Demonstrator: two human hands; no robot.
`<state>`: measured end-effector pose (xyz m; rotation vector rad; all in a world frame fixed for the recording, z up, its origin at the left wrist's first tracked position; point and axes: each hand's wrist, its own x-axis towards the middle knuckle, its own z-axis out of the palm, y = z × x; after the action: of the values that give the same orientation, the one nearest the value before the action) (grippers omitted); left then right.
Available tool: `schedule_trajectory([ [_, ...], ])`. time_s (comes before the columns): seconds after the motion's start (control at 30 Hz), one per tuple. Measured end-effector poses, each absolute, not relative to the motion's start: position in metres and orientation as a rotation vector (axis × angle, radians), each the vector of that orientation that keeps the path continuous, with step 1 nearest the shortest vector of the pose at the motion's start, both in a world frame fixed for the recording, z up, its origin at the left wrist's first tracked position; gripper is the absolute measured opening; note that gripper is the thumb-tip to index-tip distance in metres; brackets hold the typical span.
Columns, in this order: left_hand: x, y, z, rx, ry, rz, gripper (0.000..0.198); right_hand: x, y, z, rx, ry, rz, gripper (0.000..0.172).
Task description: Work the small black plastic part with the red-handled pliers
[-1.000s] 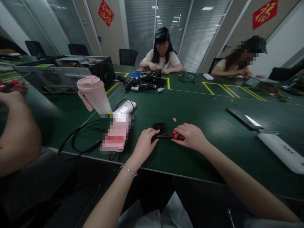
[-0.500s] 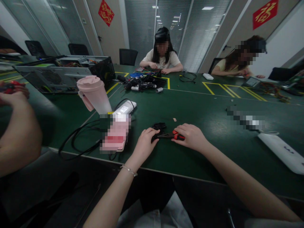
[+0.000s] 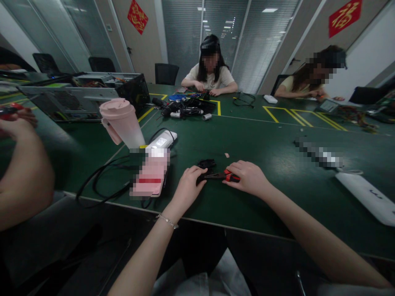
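Note:
My right hand (image 3: 246,176) is closed round the red and black handles of a pair of pliers (image 3: 230,176). The jaws point left, toward my left hand (image 3: 191,181). Between my left thumb and fingers I pinch a small dark piece (image 3: 201,177), mostly hidden by the fingers, and the plier tips meet it. Just behind lies a black plastic part (image 3: 206,163) on the green table (image 3: 262,144). A small pale scrap (image 3: 227,155) rests beyond the pliers.
To the left stand a pink cup (image 3: 121,119), a phone (image 3: 149,174), a white power strip (image 3: 163,139) and black cables. Farther back are an open computer case (image 3: 89,94) and a power drill (image 3: 173,107). A co-worker's arm (image 3: 24,172) reaches in at left; two people sit opposite.
My hands and the pliers stay almost where they were. The co-worker's hands at the far left have shifted slightly with a red and black object.

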<state>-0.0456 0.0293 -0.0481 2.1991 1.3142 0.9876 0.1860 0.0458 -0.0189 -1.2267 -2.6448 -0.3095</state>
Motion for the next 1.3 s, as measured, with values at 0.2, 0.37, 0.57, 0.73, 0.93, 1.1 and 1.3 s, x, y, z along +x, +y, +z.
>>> schedule_trajectory([
  [0.2, -0.046, 0.029, -0.050, 2.201, 1.302, 1.004, 0.037, 0.187, 0.046, -0.018, -1.186, -2.646, -0.363, 0.043],
  [0.37, -0.046, 0.030, -0.050, 2.190, 1.296, 1.009, 0.036, 0.187, 0.047, -0.021, -1.207, -2.630, -0.282, 0.041],
  [0.57, -0.045, 0.030, -0.048, 2.155, 1.285, 1.011, 0.037, 0.187, 0.048, -0.023, -1.226, -2.630, -0.212, 0.041],
  [0.73, -0.045, 0.030, -0.049, 2.129, 1.290, 1.004, 0.038, 0.189, 0.049, -0.026, -1.209, -2.623, -0.235, 0.042],
  [0.93, -0.045, 0.030, -0.049, 2.109, 1.290, 1.005, 0.039, 0.188, 0.049, -0.026, -1.153, -2.626, -0.340, 0.042],
  [1.1, -0.045, 0.031, -0.048, 2.115, 1.296, 0.994, 0.039, 0.187, 0.047, -0.022, -1.163, -2.638, -0.349, 0.043],
  [1.3, -0.045, 0.030, -0.050, 2.118, 1.284, 1.003, 0.039, 0.186, 0.047, -0.019, -1.225, -2.650, -0.256, 0.041],
])
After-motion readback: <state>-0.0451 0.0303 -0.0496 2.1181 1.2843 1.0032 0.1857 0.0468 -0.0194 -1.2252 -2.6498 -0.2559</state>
